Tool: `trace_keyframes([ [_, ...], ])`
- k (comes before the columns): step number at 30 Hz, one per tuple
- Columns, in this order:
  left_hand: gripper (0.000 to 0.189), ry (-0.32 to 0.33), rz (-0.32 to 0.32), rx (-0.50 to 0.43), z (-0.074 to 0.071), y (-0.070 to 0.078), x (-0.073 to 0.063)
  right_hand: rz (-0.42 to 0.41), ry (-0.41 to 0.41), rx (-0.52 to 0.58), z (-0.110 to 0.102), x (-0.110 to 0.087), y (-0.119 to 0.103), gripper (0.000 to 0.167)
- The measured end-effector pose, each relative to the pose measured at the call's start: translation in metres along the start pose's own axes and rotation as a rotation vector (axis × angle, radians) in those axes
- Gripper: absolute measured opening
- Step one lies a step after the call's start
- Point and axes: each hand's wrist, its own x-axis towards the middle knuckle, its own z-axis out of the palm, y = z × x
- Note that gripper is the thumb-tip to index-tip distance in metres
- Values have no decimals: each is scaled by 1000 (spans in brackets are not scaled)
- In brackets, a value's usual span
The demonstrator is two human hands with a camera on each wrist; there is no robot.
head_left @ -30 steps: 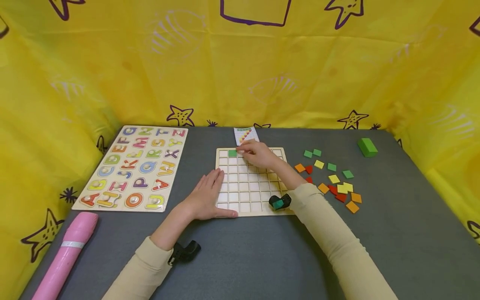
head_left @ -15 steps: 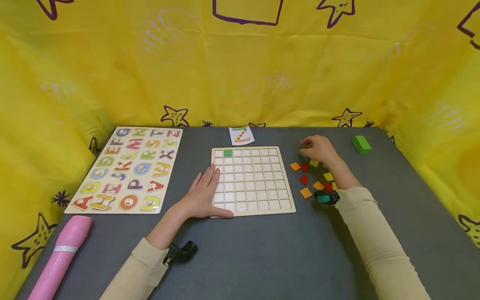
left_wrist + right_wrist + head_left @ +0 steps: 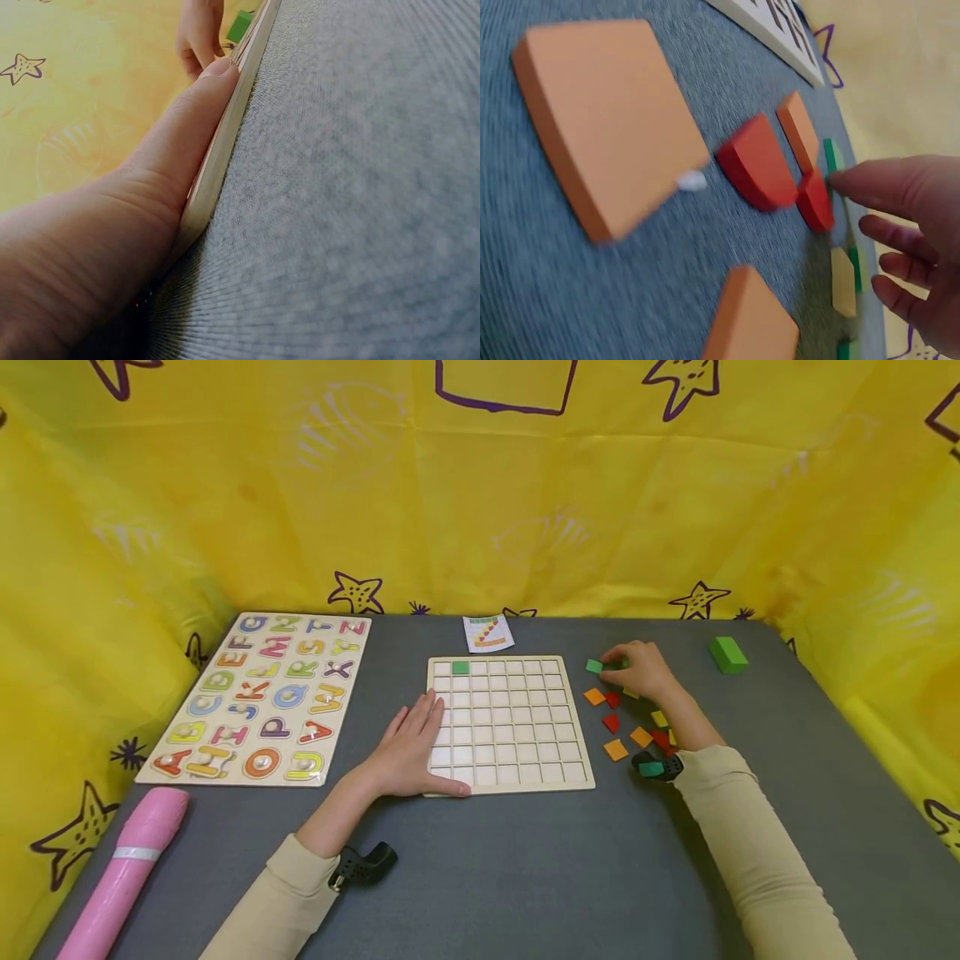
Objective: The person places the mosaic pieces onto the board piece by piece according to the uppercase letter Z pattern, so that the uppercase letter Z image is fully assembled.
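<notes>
A square wooden board with a grid of pale cells lies mid-table; one green tile sits in its top row. My left hand rests spread over the board's left edge, with the thumb along the near edge. To the right, my right hand pinches a green square tile between thumb and fingertips, beyond the board's far right corner. Below that hand lie loose tiles, among them orange ones and red ones; the hand and wrist hide some of the others.
A small pattern card lies behind the board. An alphabet puzzle and a pink microphone-like tube are on the left. Far right stands a green block. Yellow cloth hangs behind the table.
My right hand has left the board's top row and moved right to the loose tiles. A green tile there has shifted slightly left with its fingertips. The left hand stays put.
</notes>
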Motion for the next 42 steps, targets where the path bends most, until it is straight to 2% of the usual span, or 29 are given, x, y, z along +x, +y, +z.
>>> trace_keyframes([
  [5,134,1,2,0,0,0,1,45,-6,14,6,3,-3,39],
  [9,134,0,1,2,-1,-1,1,68,65,63,11,6,-10,34],
  [13,134,-2,2,0,-1,-2,1,85,123,173,19,12,-23,35],
  [16,134,3,9,1,-2,-2,1,96,112,254,27,18,-37,38],
  [21,136,-2,38,35,-2,-4,-1,86,61,330,40,28,-64,37],
  [27,136,-26,76,79,-2,-6,-3,33,28,360,58,38,-92,33],
  [31,134,-19,86,64,-2,-5,-3,-45,8,342,70,44,-105,29],
  [38,132,-36,83,43,-2,-4,-3,-168,-13,258,86,54,-120,26],
  [42,132,-41,78,43,-3,-3,-5,-186,-16,265,91,57,-125,27],
])
